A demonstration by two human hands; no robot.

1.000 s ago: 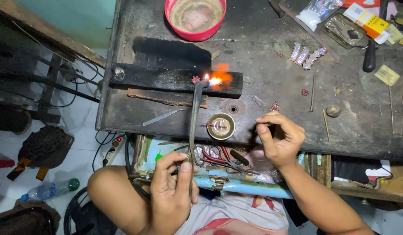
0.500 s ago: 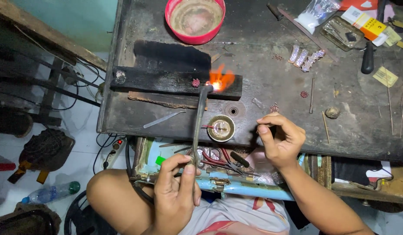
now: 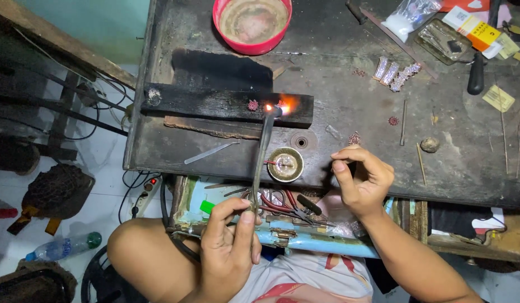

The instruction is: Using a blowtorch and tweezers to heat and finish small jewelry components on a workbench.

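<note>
My left hand [image 3: 231, 240] grips the lower end of a long thin metal torch [image 3: 262, 154]. Its tip gives an orange flame [image 3: 281, 104] against a charred black wooden block [image 3: 215, 102] on the dark workbench [image 3: 456, 163]. A small red flower-shaped piece [image 3: 252, 105] lies on the block just left of the flame. My right hand [image 3: 361, 179] hovers at the bench's front edge with thumb and forefinger pinched together; whether anything is between them I cannot tell. A small round brass dish [image 3: 285, 164] sits between the two hands.
A red bowl [image 3: 250, 22] stands at the back of the bench. Small jewelled pieces [image 3: 394, 73], thin rods, a plastic bag and packets lie at the right. An open drawer [image 3: 293, 210] with pliers is under the bench edge. A plastic bottle [image 3: 63, 247] lies on the floor.
The flame has shifted slightly right along the block and shrunk. My right hand has stayed at the bench edge, still pinched.
</note>
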